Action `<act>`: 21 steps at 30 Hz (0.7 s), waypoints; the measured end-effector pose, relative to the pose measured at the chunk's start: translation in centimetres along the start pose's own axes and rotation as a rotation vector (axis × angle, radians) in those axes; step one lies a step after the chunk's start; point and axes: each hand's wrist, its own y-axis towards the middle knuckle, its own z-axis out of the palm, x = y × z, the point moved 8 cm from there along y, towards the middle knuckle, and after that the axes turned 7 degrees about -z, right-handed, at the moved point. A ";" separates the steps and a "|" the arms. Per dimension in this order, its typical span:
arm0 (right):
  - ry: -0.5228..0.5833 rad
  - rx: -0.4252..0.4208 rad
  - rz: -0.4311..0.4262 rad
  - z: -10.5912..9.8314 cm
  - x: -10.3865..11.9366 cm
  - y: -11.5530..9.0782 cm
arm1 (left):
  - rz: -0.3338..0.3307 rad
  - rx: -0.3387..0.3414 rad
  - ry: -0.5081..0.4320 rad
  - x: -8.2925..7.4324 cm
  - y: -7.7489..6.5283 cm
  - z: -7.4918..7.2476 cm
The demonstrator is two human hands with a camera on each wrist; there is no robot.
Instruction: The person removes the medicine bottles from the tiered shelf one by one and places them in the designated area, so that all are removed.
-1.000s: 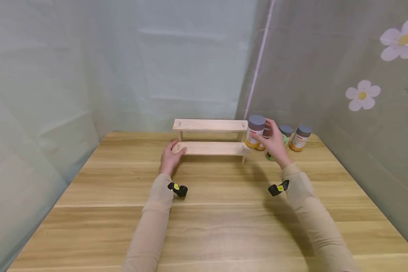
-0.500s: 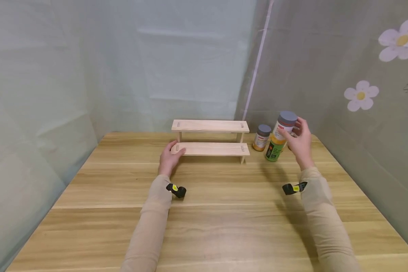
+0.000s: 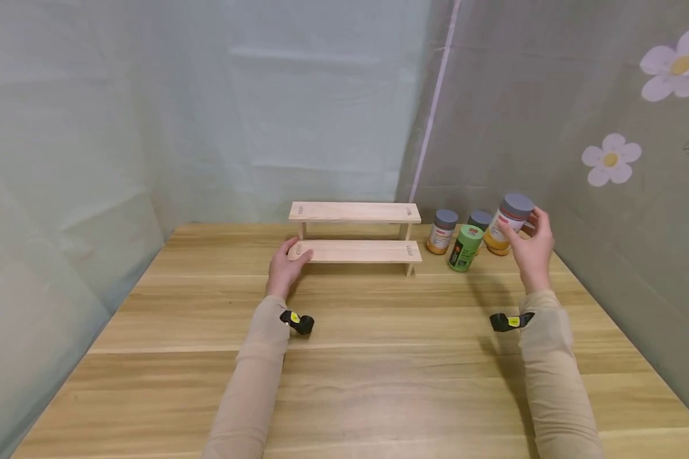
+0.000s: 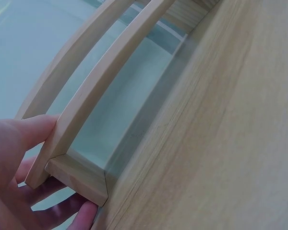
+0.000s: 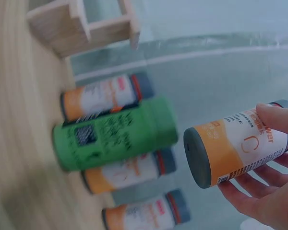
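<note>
My left hand (image 3: 284,268) grips the left end of the lower board of a two-step wooden shelf (image 3: 356,250). In the left wrist view its thumb (image 4: 38,129) presses on the board while the other fingers reach round behind the end leg (image 4: 79,177). My right hand (image 3: 534,252) holds a supplement bottle (image 3: 508,220) with a grey lid and a white-and-orange label. That bottle is raised and tilted, its base clear of the table in the right wrist view. A green canister (image 3: 465,248) stands to its left, in front of a grey-lidded bottle (image 3: 480,220).
Another bottle (image 3: 442,233) of the same look stands just right of the shelf. A further one (image 5: 146,213) is partly hidden behind the held bottle in the head view. The wooden table (image 3: 367,370) ends at hanging cloth (image 3: 333,115) behind and at the sides.
My right hand has carried the bottle rightward, from beside the shelf, past the green canister, to the right end of the bottle group. My left hand has stayed on the shelf.
</note>
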 end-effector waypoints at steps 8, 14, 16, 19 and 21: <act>-0.043 0.002 0.046 -0.3 -2.8 0.3 | -0.002 -0.002 -0.015 -0.1 -0.1 0.1; -0.059 0.026 0.064 0.0 -4.4 0.2 | 0.011 -0.005 -0.012 -0.2 -0.1 0.1; -0.064 0.029 0.066 0.1 -4.9 0.1 | 0.014 -0.003 -0.006 -0.2 -0.1 0.1; -0.057 0.038 0.071 0.2 -5.3 0.1 | 0.016 -0.006 -0.002 -0.2 -0.1 0.0; -0.059 0.051 0.083 0.4 -5.6 0.2 | 0.016 -0.007 -0.003 -0.2 -0.1 -0.1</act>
